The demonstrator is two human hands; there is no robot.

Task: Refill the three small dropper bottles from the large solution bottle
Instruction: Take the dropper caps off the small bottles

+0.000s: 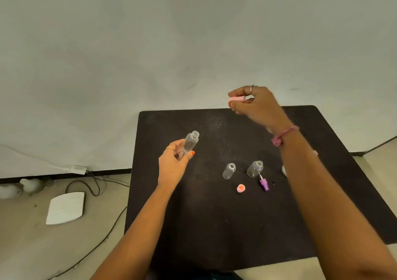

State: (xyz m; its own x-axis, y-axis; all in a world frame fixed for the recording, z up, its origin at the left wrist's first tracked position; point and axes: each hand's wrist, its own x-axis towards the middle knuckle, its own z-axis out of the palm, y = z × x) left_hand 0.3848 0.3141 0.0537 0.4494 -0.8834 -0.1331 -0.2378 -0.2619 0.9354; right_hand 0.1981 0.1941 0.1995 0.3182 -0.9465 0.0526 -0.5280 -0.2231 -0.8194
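A dark square tabletop fills the lower centre. Left of centre, the left hand grips a clear uncapped plastic bottle. Upper right of centre, the right hand pinches a pink cap. Two small clear bottles stand open at lower right.

Soft, even, rather dim light with a greenish-grey cast; shadows on the dark table are faint and diffuse, with no glare; wide-angle bending curves the table's edges and the floor line; the whole frame is slightly soft, the clear bottles smeared and low in contrast.
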